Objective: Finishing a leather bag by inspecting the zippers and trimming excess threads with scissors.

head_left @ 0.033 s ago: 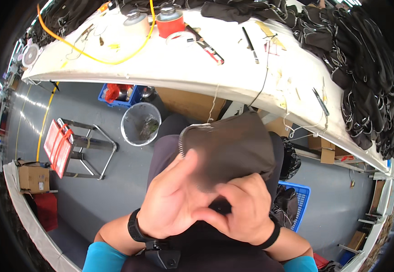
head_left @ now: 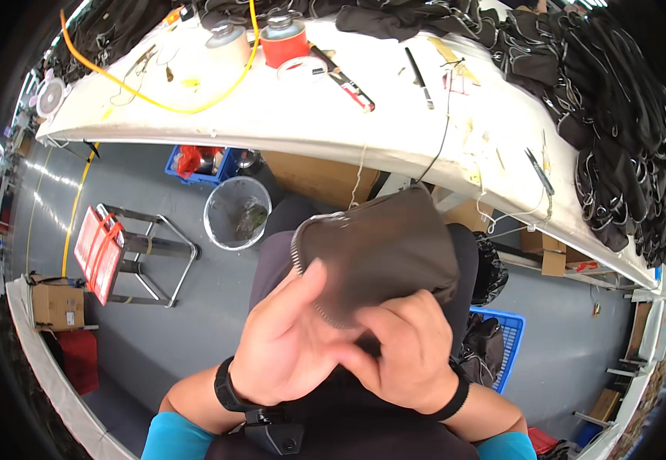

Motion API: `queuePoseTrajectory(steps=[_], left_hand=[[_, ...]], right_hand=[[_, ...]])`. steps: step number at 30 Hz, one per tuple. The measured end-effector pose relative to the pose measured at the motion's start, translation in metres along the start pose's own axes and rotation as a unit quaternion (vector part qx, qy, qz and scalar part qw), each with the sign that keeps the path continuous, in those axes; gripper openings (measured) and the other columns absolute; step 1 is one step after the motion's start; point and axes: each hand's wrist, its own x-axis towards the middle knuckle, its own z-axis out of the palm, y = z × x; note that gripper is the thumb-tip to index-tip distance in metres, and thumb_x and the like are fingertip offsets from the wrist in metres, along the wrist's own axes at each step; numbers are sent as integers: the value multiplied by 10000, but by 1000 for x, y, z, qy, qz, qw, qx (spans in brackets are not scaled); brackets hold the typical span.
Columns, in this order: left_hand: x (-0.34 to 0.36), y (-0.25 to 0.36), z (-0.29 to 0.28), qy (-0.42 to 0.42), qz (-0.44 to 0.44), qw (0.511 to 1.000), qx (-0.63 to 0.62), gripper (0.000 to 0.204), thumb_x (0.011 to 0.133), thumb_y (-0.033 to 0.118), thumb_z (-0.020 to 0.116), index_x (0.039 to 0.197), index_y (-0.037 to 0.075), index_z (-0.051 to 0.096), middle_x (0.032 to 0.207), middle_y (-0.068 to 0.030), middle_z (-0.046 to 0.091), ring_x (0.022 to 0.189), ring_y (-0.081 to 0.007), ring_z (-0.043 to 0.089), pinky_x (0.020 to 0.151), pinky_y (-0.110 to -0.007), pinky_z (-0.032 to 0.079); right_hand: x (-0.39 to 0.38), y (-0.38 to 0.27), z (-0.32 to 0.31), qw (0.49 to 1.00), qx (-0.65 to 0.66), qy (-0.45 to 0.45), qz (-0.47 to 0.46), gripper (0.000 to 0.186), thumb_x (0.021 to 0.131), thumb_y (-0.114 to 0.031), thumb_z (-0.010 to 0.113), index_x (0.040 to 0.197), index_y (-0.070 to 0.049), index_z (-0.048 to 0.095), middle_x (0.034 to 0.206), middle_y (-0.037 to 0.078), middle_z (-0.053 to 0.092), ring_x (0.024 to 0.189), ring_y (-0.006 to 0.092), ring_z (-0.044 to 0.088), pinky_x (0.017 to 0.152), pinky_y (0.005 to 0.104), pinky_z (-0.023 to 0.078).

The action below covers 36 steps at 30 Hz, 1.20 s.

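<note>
A dark zippered pouch (head_left: 383, 249) hangs over my lap, its toothed zipper edge curving along the left and near sides. My left hand (head_left: 287, 349) holds it at the near left, palm turned up, with the thumb along the zipper edge. Its other fingers are partly hidden behind the pouch and blurred. At the near edge my right hand (head_left: 409, 353) is closed in a pinch, index finger and thumb bent toward the left palm. What exactly lies between those fingertips is too blurred to make out.
Ahead runs a white worktable (head_left: 287, 115) with a red can (head_left: 283, 46), a box cutter (head_left: 344, 80) and heaped black pouches (head_left: 609, 115). Below stand a waste bin (head_left: 237, 215), a stool (head_left: 137, 253) and a blue basket (head_left: 509, 345).
The pouch has shifted slightly left, and more of its near zipper edge shows. My right hand has moved a little left, its fingertips nearer the left palm.
</note>
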Motion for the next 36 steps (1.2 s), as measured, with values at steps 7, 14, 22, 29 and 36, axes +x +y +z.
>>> queuePoseTrajectory(steps=[7, 14, 22, 29, 36], left_hand=[[-11, -9, -26, -39, 102, 989, 100, 585, 804, 2, 499, 1377, -23, 383, 1372, -192, 491, 1249, -312, 509, 1047, -434, 406], [60, 2, -4, -62, 319, 637, 699, 461, 840, 15, 583, 1297, 3, 528, 1284, -111, 590, 1130, -219, 603, 882, -328, 513], [68, -3, 15, -210, 254, 627, 706, 517, 847, 55, 596, 1352, 9, 491, 1347, -104, 548, 1206, -186, 550, 951, -288, 464], [47, -8, 14, -267, 190, 624, 709, 571, 854, 90, 608, 1399, 15, 458, 1403, -98, 511, 1272, -158, 503, 1011, -253, 422], [8, -12, -16, -311, 126, 583, 740, 515, 860, 115, 621, 1354, 46, 497, 1330, -68, 550, 1197, -120, 528, 979, -221, 430]], right_hand=[[8, 7, 6, 999, -3, -25, -35, 336, 697, -152, 766, 945, -14, 586, 808, 109, 557, 626, 296, 531, 550, 384, 451], [21, -25, 20, 992, -3, 37, -122, 181, 657, -151, 607, 826, -88, 621, 701, -8, 421, 580, 135, 431, 485, 269, 337], [1, -34, 13, 977, -95, -101, -164, 109, 780, -187, 565, 826, -89, 576, 718, -12, 408, 652, 124, 415, 573, 249, 314], [0, -14, -89, 895, -53, -442, 14, 435, 864, -427, 559, 978, -8, 593, 871, 138, 603, 835, 244, 588, 715, 358, 432], [-53, 34, 0, 922, 335, -82, 175, 345, 954, -334, 547, 847, -6, 523, 720, 136, 503, 658, 337, 501, 633, 386, 419]])
